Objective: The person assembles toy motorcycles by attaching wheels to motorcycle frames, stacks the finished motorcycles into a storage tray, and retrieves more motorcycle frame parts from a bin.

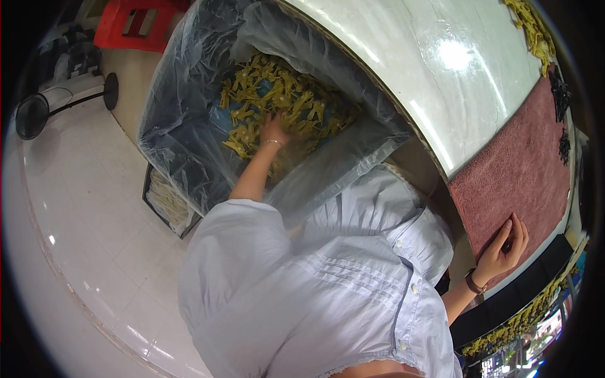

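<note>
My left hand (274, 130) reaches down into a large box lined with a clear plastic bag (183, 120). Its fingers dip among many small yellow-green pieces (290, 88), possibly plastic clips, too small to make out. Those fingertips are partly hidden and blurred, so whether they grip any pieces does not show. At the right, my right hand (506, 247) rests at the near edge of a reddish towel-like mat (510, 170). Its fingers are loosely bent and apart, with nothing in them.
A glossy white table (403, 50) curves along the right. More yellow-green pieces (534, 31) lie at its far end, beside dark pieces (559, 94). A black strip (504, 315) borders the mat. On the left are a red stool (135, 25) and a smaller crate (167, 201).
</note>
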Available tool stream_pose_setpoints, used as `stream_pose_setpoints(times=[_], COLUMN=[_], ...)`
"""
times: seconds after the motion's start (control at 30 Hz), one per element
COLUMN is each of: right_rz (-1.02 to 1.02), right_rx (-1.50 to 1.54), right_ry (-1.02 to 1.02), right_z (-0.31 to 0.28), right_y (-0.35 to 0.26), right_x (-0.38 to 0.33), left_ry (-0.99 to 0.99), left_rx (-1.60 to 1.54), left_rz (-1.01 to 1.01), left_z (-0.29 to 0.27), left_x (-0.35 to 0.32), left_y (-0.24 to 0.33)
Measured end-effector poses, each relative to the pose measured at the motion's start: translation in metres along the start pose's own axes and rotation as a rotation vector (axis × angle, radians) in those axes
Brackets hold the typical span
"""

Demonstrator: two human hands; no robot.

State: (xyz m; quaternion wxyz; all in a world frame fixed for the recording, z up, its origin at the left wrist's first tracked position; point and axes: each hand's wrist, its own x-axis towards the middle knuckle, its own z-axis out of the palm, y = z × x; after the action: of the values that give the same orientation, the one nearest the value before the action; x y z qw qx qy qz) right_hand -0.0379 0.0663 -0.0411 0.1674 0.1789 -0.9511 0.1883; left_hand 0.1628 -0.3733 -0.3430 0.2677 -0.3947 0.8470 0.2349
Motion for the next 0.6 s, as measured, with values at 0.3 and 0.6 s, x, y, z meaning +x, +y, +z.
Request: stream_pose_setpoints(times=[0.3,0.6], right_rz=[0.015,0.019], right_rx=[0.025,0.081], right_ry=[0.016,0.050], right_z=[0.000,0.001], right_y=[0.001,0.001], right_x=[-0.001,-0.001], left_ry=[-0.083,0.034], left_rx=[0.181,0.167], left_rz=[0.195,0.123], left_z=[0.017,0.019], left_x=[0.014,-0.043], left_y=[-0.004,0.038])
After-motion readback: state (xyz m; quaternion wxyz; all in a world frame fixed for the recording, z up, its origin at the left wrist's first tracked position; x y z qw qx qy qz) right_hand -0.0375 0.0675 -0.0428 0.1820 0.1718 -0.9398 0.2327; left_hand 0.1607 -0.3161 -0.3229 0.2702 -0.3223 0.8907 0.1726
